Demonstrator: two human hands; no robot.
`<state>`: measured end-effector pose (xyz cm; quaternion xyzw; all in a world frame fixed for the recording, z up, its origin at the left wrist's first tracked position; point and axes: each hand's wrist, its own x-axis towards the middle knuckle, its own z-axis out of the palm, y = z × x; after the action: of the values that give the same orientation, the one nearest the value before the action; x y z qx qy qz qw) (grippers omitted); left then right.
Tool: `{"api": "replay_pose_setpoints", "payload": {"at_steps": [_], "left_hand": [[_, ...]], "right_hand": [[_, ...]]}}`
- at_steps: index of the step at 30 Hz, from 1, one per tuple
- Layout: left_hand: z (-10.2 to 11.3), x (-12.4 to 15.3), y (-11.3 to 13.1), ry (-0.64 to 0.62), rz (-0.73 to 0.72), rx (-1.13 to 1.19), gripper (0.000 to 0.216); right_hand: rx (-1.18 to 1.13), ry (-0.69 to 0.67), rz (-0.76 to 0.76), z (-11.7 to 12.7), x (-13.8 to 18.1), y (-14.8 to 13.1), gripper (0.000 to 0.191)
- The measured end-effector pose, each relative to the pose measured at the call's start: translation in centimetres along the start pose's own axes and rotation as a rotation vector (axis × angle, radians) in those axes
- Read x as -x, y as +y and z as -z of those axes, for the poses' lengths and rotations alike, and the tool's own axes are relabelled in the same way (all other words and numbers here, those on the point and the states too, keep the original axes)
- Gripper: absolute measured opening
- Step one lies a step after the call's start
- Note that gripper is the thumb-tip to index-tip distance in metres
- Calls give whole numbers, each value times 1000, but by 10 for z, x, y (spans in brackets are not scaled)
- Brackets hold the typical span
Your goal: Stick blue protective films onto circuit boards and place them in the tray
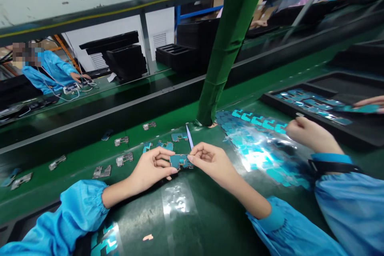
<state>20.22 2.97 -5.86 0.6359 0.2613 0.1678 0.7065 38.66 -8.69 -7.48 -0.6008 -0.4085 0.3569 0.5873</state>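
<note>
My left hand and my right hand meet over the green bench and both pinch a small blue circuit board. My right hand also grips a thin white tool that sticks up from its fingers. Several more small boards lie just beyond my hands. A clear sheet of blue stickers lies to the right of my right hand.
A co-worker's hand in a blue sleeve rests on the sticker sheet at right. A black tray of blue parts sits far right. Metal-shielded boards lie on the conveyor belt at left. A green-wrapped post rises ahead. Another person works across the line.
</note>
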Motion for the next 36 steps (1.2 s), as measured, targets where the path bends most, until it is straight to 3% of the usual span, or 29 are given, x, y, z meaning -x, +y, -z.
{"api": "replay_pose_setpoints", "payload": {"at_steps": [4,10,16,18,22,24,28,32,36], "left_hand": [[-3,-1,1,16,18,22,49],[-6,-6,-6,14,14,-90,48],[-12,-34,12,-1,-142,-404,29],[-17,-56,16,12,-183,-477,29],[-38,-111,7,77,-218,-617,24],[-52,-135,0,74,-229,-682,20],[-73,-163,-1,6,-313,-864,14],[-66,-144,21,-44,-424,-1014,10],[-40,-56,26,-141,-418,-1127,29]], "right_hand": [[-33,13,34,-1,-1,4,27],[40,-94,25,-5,0,7,20],[39,38,51,-5,-3,2,16],[63,147,52,3,-5,-1,19],[78,587,113,30,-11,-11,45],[57,750,151,43,-14,-14,45],[51,802,159,53,-16,-12,39],[96,789,169,53,-18,-9,35],[62,675,169,48,-14,-12,26]]}}
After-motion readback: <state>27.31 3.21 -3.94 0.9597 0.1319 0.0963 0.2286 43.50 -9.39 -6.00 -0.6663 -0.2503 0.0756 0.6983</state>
